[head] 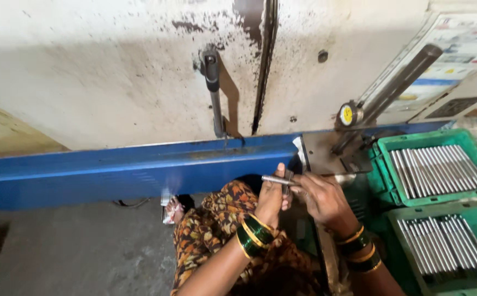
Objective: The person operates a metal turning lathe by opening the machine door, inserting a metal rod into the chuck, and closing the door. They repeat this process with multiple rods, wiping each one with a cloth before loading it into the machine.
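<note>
My left hand (272, 200) grips a short grey metal rod (275, 179) that points to the left, just below the blue machine rail (117, 167). My right hand (322, 197) touches the same rod at its right end, next to a small dark gauge piece (288, 181) between the two hands. Both wrists wear green and gold bangles. A metal fixture plate (326, 151) with a yellow-faced dial gauge (348, 114) sits just above my right hand.
Two green trays (387, 147) (400, 219) at the right hold several metal rods laid side by side. A long dark lever (400, 82) rises from the fixture. A vertical handle (213, 87) stands against the stained white wall. Grey floor lies lower left.
</note>
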The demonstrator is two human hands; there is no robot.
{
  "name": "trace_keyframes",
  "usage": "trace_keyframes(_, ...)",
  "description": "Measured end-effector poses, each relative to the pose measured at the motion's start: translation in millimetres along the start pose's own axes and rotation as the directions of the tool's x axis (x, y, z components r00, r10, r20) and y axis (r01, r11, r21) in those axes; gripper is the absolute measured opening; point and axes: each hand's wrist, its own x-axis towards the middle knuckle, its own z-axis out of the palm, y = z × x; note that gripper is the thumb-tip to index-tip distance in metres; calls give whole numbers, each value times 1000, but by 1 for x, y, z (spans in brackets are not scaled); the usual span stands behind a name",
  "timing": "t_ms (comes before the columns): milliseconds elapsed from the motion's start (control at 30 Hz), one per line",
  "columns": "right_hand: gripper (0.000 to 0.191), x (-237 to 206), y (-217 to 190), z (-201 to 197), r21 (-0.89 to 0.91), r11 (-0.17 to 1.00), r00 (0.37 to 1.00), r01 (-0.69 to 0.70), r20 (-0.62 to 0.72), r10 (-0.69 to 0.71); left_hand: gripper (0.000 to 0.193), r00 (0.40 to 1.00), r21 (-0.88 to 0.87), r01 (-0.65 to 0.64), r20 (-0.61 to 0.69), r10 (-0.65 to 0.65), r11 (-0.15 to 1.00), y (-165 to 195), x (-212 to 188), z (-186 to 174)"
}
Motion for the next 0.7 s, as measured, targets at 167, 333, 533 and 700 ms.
trace_keyframes(167,22,-12,-10,-12,61,998,998,0,56,-3,43,996,50,73,-58,-70,996,-5,-16,4)
trace_keyframes(333,23,-13,-1,-5,111,994,997,-2,75,-7,54,998,113,40,53,-46,993,-10,-14,-8)
trace_keyframes(533,19,0,14,-4,232,969,987,-82,157,46,47,999,153,33,24,-37,988,-11,11,-16)
trace_keyframes(700,13,16,38,3,126,984,989,-126,95,115,51,998,111,57,29,-61,992,-20,52,-22)
